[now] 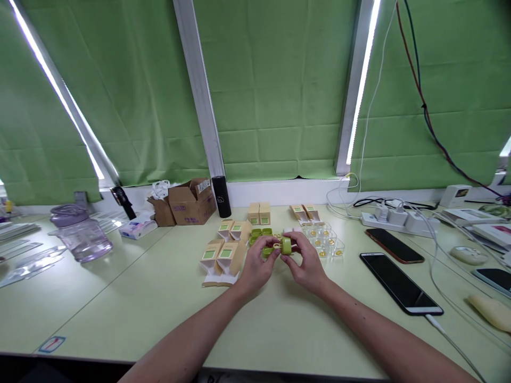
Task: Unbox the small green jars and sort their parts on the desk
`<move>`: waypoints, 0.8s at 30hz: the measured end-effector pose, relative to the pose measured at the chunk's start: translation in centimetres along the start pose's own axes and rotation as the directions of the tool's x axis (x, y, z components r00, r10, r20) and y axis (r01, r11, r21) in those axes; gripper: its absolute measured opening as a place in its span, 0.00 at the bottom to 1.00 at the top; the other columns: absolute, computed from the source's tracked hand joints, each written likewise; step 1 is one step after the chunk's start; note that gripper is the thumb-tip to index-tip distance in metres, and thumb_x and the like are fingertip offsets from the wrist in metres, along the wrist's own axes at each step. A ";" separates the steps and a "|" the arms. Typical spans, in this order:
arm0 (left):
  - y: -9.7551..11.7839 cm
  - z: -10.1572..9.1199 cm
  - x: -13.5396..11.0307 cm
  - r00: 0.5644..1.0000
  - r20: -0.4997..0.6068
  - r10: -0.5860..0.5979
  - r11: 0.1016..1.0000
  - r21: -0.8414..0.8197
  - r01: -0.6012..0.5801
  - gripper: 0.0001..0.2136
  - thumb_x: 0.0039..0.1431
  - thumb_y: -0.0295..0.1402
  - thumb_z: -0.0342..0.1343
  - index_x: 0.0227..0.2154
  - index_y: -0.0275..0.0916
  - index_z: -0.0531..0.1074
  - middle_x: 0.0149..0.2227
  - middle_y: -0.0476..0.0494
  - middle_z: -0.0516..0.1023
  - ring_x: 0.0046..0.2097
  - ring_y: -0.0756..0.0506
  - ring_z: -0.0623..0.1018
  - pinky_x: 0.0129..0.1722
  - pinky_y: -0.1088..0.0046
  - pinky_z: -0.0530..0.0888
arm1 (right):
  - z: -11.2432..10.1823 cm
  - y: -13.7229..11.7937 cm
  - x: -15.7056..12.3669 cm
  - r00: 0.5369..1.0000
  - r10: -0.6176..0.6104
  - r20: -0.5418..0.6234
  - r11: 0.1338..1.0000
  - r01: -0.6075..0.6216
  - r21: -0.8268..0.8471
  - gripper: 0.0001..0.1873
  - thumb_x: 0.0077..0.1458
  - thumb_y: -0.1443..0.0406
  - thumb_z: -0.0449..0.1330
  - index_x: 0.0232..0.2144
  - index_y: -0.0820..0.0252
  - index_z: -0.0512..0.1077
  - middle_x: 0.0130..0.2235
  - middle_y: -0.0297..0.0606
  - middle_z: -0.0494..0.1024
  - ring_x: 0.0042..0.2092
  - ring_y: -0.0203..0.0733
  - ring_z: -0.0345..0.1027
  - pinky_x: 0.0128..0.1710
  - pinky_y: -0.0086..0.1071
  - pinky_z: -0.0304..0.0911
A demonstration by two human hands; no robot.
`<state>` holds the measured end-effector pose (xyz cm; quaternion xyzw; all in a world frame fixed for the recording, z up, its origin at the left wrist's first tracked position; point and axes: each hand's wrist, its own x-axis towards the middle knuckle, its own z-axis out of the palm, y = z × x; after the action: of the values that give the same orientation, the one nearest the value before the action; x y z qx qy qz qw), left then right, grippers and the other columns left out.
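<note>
Above the middle of the table, a small olive-green case (286,246) with a pale loop at its left side is between my two hands. My right hand (308,266) grips the case's right side with thumb and fingers. Closed in a pinch, my left hand (257,264) is on the loop end. More green cases (261,232) lie just behind, partly hidden by my fingers. To the left stand cardboard boxes with green labels (225,254), some with open flaps. Clear plastic cups (330,240) with yellow spots sit to the right.
Two phones (401,282) and a white power strip (403,221) with cables lie on the right. A purple water bottle (82,234), a tissue pack (138,227), a brown carton (194,202) and a black cylinder (221,197) stand at the left and back.
</note>
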<state>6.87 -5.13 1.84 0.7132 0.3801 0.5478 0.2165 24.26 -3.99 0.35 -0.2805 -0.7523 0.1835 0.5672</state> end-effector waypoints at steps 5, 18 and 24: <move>-0.1 0.0 0.0 1.000 -0.004 -0.004 1.000 0.016 0.004 0.07 0.66 0.36 0.59 0.43 0.41 0.75 0.44 0.41 0.79 0.47 0.42 0.79 0.49 0.64 0.74 | 0.0 -0.1 0.0 1.000 0.007 -0.011 1.000 -0.007 0.020 0.23 0.59 0.67 0.61 0.56 0.51 0.67 0.52 0.44 0.72 0.45 0.45 0.70 0.41 0.40 0.76; -0.5 -0.2 0.3 0.994 -0.060 -0.089 0.996 0.006 0.090 0.06 0.61 0.34 0.61 0.36 0.39 0.79 0.36 0.44 0.83 0.39 0.45 0.81 0.41 0.70 0.76 | -0.1 0.0 -0.1 0.999 0.018 0.036 0.996 -0.021 0.083 0.22 0.59 0.68 0.60 0.56 0.50 0.68 0.51 0.44 0.70 0.45 0.45 0.70 0.40 0.40 0.75; -0.4 -0.2 0.4 0.983 -0.062 -0.172 0.984 -0.049 0.169 0.05 0.57 0.33 0.63 0.33 0.39 0.81 0.33 0.44 0.84 0.37 0.45 0.81 0.39 0.70 0.77 | -0.1 0.4 -0.2 0.998 0.017 0.057 0.995 -0.022 0.093 0.23 0.59 0.67 0.61 0.56 0.50 0.68 0.52 0.44 0.71 0.44 0.44 0.71 0.41 0.39 0.76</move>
<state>6.63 -4.56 1.89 0.6548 0.4347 0.5586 0.2652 24.49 -3.81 0.05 -0.2557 -0.7557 0.2318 0.5567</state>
